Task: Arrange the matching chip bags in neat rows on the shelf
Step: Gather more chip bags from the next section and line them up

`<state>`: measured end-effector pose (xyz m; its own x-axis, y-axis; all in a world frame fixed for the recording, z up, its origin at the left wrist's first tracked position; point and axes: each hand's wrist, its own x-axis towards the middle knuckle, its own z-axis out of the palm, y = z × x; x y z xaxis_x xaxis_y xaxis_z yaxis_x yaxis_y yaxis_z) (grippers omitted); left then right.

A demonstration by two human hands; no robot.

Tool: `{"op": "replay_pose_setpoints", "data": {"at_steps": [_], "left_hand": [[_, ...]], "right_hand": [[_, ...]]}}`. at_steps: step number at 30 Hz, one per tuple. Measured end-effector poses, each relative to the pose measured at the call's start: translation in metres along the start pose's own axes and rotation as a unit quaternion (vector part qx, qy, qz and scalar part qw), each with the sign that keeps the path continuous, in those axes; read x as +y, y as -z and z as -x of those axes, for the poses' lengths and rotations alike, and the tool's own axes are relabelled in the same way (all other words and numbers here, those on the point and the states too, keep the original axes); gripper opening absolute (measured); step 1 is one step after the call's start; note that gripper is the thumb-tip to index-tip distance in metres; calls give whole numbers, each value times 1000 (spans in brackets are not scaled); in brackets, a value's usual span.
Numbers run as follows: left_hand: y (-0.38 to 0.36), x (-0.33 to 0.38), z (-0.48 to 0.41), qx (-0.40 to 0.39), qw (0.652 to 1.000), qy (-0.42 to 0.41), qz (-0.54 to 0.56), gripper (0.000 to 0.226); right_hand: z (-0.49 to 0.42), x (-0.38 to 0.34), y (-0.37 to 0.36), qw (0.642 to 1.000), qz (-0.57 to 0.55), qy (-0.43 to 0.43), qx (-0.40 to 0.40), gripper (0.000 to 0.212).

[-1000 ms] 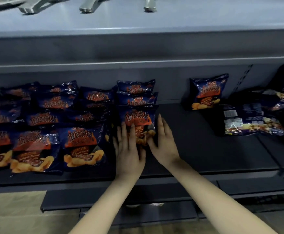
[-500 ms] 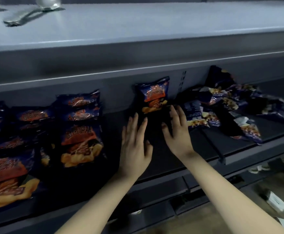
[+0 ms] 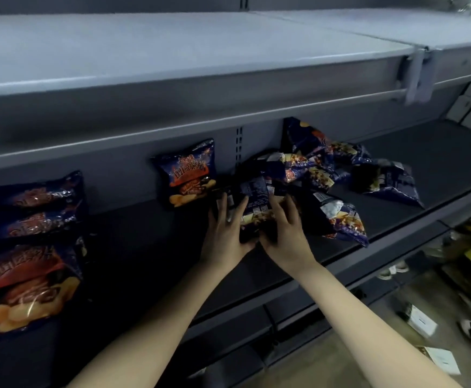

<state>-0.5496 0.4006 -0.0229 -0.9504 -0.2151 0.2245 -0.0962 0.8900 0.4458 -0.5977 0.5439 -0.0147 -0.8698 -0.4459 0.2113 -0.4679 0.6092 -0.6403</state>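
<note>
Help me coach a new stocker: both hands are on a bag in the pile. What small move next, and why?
Probably lift that bag and flip it face up: it lies back upward under the left hand and right hand, unlike the front-facing rows.
</note>
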Motion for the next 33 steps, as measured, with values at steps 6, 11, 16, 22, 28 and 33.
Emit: {"op": "replay_pose_setpoints", "data": {"at_steps": [6,11,16,22,28,33], "left_hand": [[-10,4,0,53,997,27,38,91],[4,1,-3,86,993,22,78,94],[45,-7,9,115,980,47,156,88],[118,-35,42,42,898,176,402,52],[164,-55,91,-91,796,233,551,22],[179,-78,128,-114,782,253,558,34]], "right_hand": [[3,6,-2,998,-51,45,-12,75],[-2,-1,3,987,-107,123,3,78],[-8,-25,12,961,-178,213,7,78],[-21,-58,-11,940,-289,177,44,68],[-18,-104,-31,882,-445,52,-144,59],[1,-137,-54,802,-525,-15,-286,49]]}}
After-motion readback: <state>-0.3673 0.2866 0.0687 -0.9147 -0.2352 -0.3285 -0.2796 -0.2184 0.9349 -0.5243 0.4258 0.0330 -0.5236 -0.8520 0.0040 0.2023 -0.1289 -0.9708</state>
